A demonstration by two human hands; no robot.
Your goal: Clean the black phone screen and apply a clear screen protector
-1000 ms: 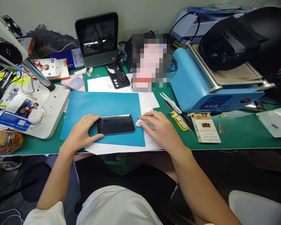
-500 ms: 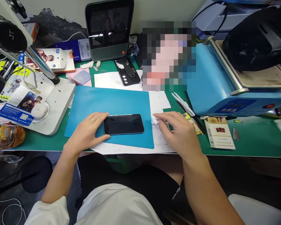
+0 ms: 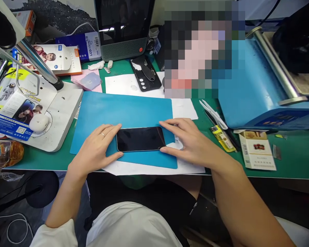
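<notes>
Phone (image 3: 141, 139): flat on blue mat (image 3: 128, 108) | Left hand (image 3: 98, 147): thumb and fingers spread, at left end | Right hand (image 3: 186, 142): likewise, right end

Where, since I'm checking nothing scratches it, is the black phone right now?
In the head view, the phone lies screen-up on the near half of the blue mat, between the left hand and right hand.

Left hand (image 3: 99, 144): thin, pale metallic ring (image 3: 102, 134) on one finger, just behind gripping fingertips. Right hand (image 3: 186, 140) bare, short nails. Nearer body than grip: plain white shirt (image 3: 131, 226), loose, softly creased; short left sleeve (image 3: 59, 233), wide hem. Between shirt and grip: black shorts (image 3: 141, 195), thin white side trim.
</notes>
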